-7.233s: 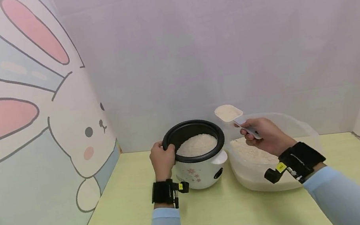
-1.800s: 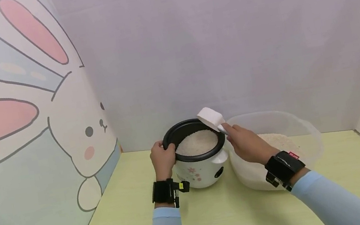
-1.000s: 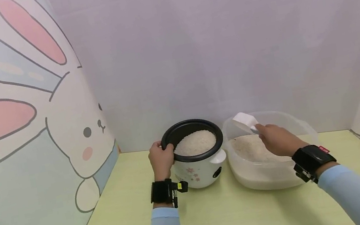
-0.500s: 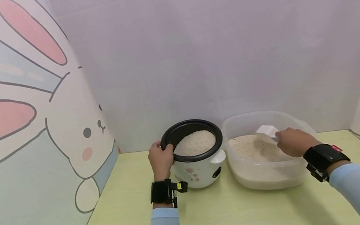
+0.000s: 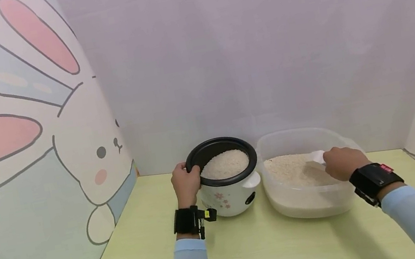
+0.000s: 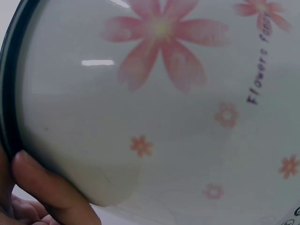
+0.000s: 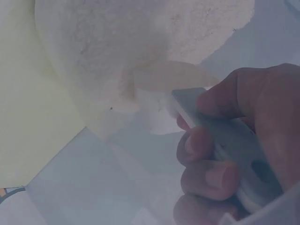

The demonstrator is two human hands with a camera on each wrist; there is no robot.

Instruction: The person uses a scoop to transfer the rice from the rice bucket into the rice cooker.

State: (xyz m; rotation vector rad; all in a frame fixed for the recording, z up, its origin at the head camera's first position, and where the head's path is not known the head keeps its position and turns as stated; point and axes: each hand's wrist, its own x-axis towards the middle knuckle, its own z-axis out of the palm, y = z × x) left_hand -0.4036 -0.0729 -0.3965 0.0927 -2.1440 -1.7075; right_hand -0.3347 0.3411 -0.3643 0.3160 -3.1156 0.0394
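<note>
Scoop (image 5: 315, 157) gripped in right hand (image 5: 340, 164).

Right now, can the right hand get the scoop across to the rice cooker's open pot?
Probably yes. The right hand grips the white scoop down in the clear rice tub, right beside the rice cooker. Its pot has no lid, and the left hand holds only the far rim.
</note>
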